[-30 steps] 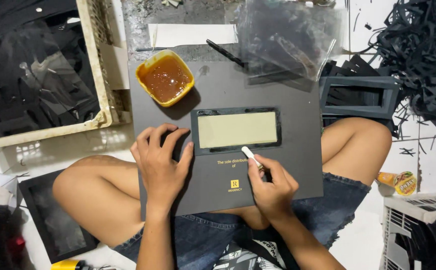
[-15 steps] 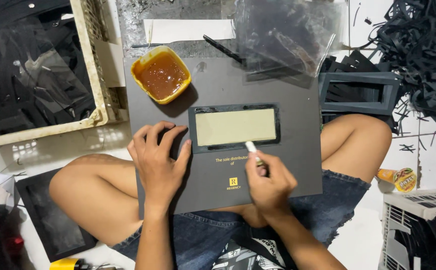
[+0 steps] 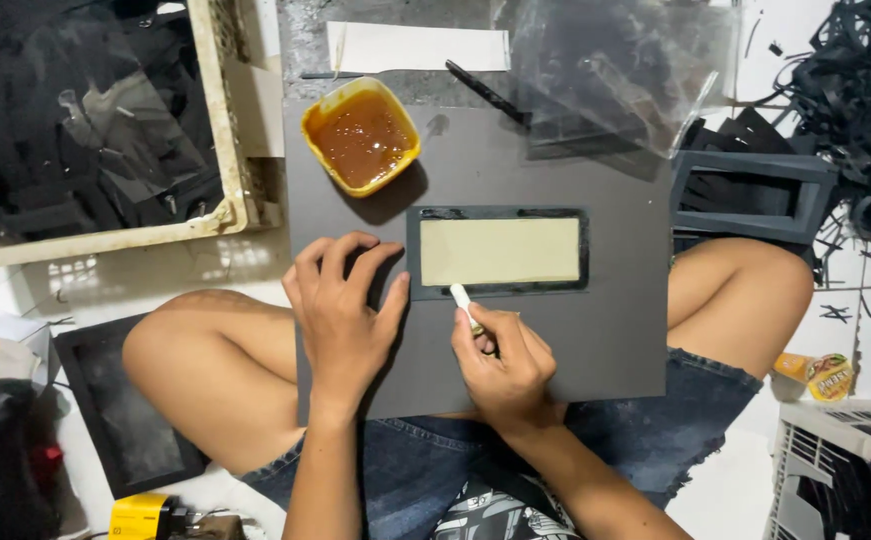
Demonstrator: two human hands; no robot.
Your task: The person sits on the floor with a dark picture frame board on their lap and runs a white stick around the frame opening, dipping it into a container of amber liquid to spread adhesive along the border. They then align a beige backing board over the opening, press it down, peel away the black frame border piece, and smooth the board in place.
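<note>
Only the head view here, looking straight down at my lap. There's a big dark grey cardboard sheet [image 3: 555, 340] resting across my crossed legs, and near the middle of it sits a black rectangular frame with a pale beige panel inside [image 3: 498, 252]. My left hand [image 3: 343, 315] is flat on the grey sheet with fingers spread wide, holding nothing, its fingertips just beside the left edge of the frame. My right hand [image 3: 503, 360] is curled tight around a small white-tipped applicator stick [image 3: 464, 303], and the white tip touches the lower border of the frame, toward its left end. Up at the top left corner of the sheet sits a yellow plastic tub of brown glue [image 3: 361, 136], well apart from both hands. A thin black stick [image 3: 485, 92] lies at an angle near the top edge, just beside a crumpled clear plastic bag [image 3: 620, 75] that overlaps the top right corner of the sheet. Off to the left on the floor is a cream-coloured plastic crate [image 3: 217, 120] full of dark stuff I can't make out. To the right there's a grey-black open box frame [image 3: 755, 195] beside my knee and a heap of black strip offcuts [image 3: 865, 110] farther out.
</note>
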